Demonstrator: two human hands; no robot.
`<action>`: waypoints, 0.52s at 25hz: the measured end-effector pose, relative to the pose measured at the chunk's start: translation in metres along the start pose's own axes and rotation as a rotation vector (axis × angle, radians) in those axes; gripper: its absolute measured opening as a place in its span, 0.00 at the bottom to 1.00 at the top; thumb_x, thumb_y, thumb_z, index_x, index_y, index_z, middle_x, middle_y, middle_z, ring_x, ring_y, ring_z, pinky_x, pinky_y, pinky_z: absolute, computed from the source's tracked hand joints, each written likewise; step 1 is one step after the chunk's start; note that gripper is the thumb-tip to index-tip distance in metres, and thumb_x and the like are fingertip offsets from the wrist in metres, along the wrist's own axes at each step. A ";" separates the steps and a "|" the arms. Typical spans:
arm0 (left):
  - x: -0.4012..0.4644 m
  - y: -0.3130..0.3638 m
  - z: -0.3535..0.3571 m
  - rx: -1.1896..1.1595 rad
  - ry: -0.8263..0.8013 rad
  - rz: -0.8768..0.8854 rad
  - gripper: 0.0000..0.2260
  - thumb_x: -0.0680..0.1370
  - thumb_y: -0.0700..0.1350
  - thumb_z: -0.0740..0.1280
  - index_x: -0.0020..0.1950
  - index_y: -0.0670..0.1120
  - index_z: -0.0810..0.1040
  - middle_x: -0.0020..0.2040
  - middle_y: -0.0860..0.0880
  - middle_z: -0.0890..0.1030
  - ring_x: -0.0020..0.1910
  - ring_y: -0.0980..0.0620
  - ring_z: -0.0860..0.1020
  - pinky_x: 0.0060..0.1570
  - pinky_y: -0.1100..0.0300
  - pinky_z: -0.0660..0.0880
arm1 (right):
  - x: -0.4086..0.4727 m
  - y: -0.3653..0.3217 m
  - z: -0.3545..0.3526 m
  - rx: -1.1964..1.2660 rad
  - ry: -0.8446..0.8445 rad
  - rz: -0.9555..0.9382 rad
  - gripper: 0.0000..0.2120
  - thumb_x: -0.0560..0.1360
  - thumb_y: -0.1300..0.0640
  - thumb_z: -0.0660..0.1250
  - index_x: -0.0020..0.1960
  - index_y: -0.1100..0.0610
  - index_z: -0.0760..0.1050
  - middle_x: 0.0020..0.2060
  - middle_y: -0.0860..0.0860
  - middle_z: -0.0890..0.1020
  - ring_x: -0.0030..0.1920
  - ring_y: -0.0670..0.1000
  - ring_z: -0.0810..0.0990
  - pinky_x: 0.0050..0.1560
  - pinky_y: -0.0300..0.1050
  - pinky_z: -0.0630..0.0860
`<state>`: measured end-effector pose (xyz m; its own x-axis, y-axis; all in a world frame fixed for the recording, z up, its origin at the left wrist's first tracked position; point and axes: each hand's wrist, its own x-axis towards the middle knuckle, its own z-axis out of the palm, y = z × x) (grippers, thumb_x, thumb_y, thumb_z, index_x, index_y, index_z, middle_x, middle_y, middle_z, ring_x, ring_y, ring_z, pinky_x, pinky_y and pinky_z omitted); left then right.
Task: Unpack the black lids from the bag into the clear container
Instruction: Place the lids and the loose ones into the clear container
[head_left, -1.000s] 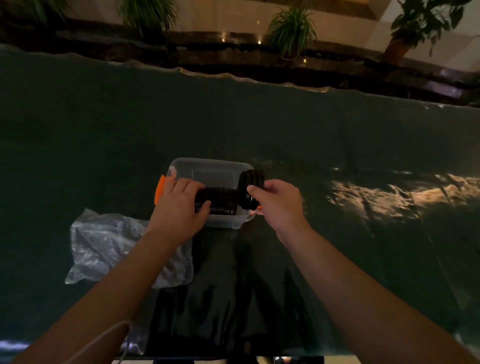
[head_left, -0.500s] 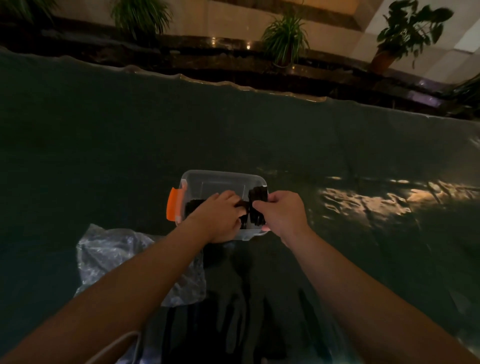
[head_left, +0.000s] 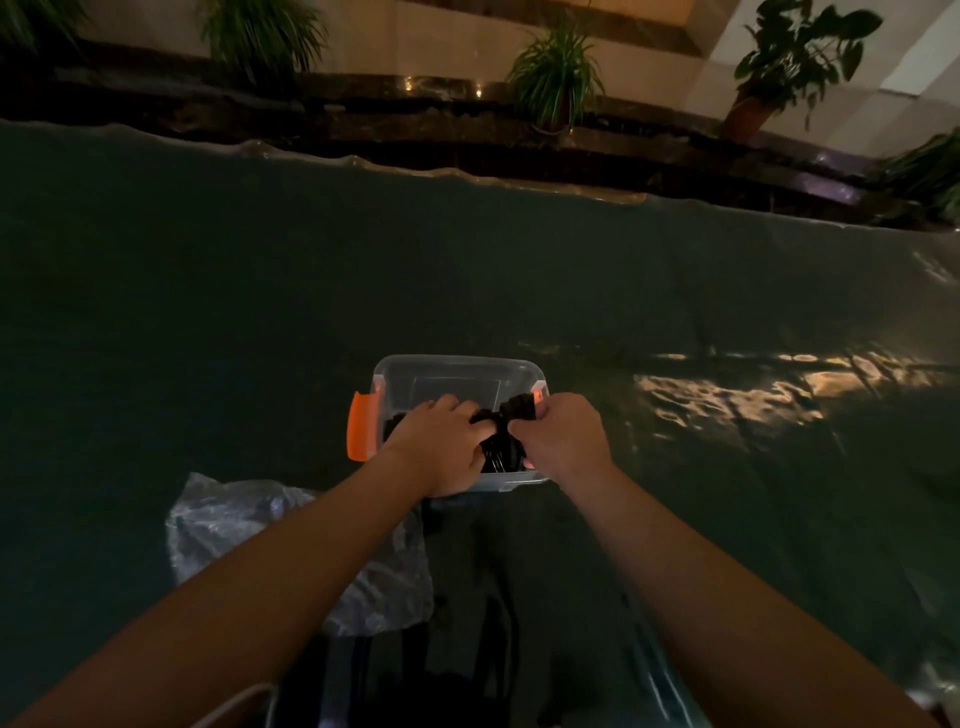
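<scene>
Bag (head_left: 291, 551) crumpled near me, under my left forearm. My left hand (head_left: 441, 447) and right hand (head_left: 563, 441) both clamped on lids (head_left: 501, 441), low inside container (head_left: 457, 374). Table (head_left: 208, 312) open beyond its far rim.

Both hands (head_left: 447, 441) are covering most of the black lids (head_left: 501, 447); forearms are hiding part of the bag (head_left: 234, 525).

Stacked black round lids (head_left: 503, 448) sit inside the clear plastic container (head_left: 457, 370); the crumpled transparent plastic bag (head_left: 228, 525) lies nearer, to its left
</scene>
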<state>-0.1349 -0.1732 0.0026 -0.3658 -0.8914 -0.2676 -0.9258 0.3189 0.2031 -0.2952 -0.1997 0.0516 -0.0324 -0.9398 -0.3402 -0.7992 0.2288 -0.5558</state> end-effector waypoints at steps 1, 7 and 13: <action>0.000 0.000 0.001 -0.012 0.008 -0.001 0.20 0.80 0.54 0.55 0.72 0.53 0.69 0.70 0.45 0.73 0.67 0.43 0.70 0.66 0.43 0.69 | 0.002 -0.002 0.004 -0.062 -0.003 -0.001 0.07 0.76 0.59 0.71 0.40 0.58 0.79 0.34 0.53 0.83 0.34 0.50 0.83 0.30 0.43 0.79; -0.003 -0.002 0.008 -0.156 0.126 -0.062 0.20 0.79 0.55 0.59 0.70 0.52 0.72 0.65 0.47 0.77 0.63 0.48 0.74 0.61 0.48 0.73 | 0.014 -0.009 0.024 -0.351 -0.085 -0.021 0.08 0.80 0.60 0.63 0.54 0.63 0.80 0.37 0.51 0.77 0.41 0.54 0.78 0.31 0.40 0.68; -0.009 -0.014 -0.004 -0.131 0.304 -0.222 0.19 0.78 0.55 0.63 0.66 0.50 0.75 0.64 0.47 0.78 0.65 0.47 0.74 0.64 0.47 0.71 | 0.036 -0.012 0.034 -0.369 -0.280 0.177 0.02 0.80 0.68 0.64 0.48 0.66 0.75 0.47 0.58 0.80 0.51 0.56 0.83 0.54 0.47 0.83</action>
<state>-0.1179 -0.1714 0.0062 -0.0950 -0.9950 -0.0319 -0.9520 0.0814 0.2952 -0.2665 -0.2274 0.0203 -0.0646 -0.7789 -0.6239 -0.9570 0.2256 -0.1825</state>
